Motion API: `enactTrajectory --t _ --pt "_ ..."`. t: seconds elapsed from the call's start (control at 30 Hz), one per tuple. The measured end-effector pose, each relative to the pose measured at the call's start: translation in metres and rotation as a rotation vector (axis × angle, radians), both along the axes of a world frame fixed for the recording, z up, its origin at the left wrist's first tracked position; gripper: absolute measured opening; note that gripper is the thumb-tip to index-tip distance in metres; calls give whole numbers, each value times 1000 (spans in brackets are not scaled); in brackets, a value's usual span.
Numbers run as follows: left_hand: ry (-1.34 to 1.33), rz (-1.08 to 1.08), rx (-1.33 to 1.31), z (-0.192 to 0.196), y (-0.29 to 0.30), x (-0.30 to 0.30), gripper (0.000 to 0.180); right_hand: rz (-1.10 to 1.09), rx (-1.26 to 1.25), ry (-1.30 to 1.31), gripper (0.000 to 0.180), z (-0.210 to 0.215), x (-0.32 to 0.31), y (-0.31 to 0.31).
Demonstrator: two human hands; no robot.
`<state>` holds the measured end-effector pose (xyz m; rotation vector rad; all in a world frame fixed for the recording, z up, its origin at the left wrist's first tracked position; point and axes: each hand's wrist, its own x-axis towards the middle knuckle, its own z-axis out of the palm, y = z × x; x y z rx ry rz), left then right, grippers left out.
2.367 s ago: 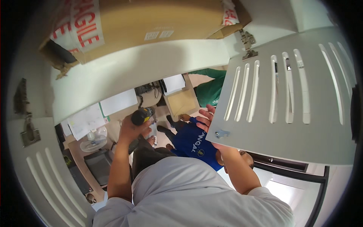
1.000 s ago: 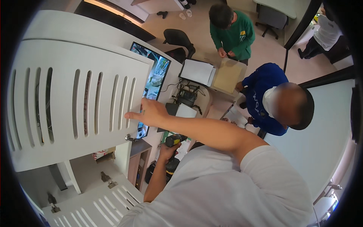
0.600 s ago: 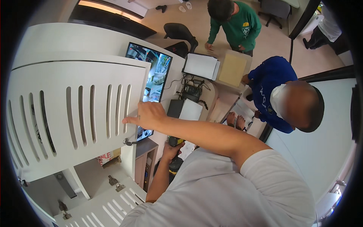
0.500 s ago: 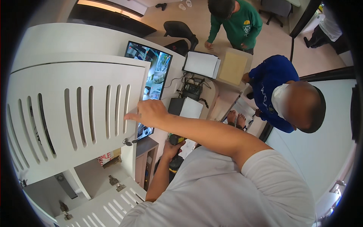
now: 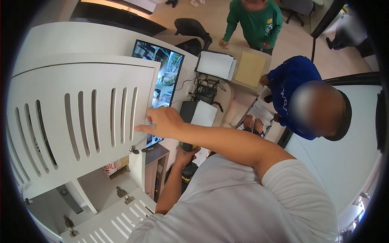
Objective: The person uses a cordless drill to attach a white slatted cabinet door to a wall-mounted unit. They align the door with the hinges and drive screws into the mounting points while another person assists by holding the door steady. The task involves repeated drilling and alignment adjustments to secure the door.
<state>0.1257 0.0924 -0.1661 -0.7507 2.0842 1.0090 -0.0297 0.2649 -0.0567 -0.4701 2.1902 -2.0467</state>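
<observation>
At the left of the frame, the white cabinet door with long rounded slots (image 5: 104, 121) is standing open, and the person's right hand (image 5: 164, 122) is meeting its free edge near the centre. The thumb is lying along the front face while the fingers are bending at the edge; their tips are hiding from me, so I can't tell whether they're clamping the door or just resting there. Just below, a small round silver knob (image 5: 132, 149) is carrying dark keys (image 5: 140, 151).

Lower down, beneath the right forearm, the left hand (image 5: 186, 157) is wrapping tightly around a black-and-yellow cordless drill (image 5: 189, 170), whose upper part the arm is partly covering.

A wide black-framed screen (image 5: 174, 69) is showing behind the door's edge. At lower left, a brown cardboard box with red-and-white tape (image 5: 117, 167) is sitting inside the cabinet. A co-worker in a green long-sleeved top (image 5: 257, 24) is standing at upper centre, and another in a blue top (image 5: 293, 77) is standing at the right.
</observation>
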Motion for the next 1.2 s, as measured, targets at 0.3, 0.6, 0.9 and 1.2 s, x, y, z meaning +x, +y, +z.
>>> enactTrajectory --t 0.3,0.6,0.9,1.2 --pt "87 62 53 -12 -11 10 38 -32 -123 201 41 4 19 -7" --pt "-3 20 3 4 6 2 40 -676 -504 375 53 22 -96 48" --pt "38 32 40 -11 -16 8 38 25 -460 128 64 -3 -123 61" --pt "30 5 21 -14 -25 -11 40 -37 -584 -15 62 -12 -123 52"
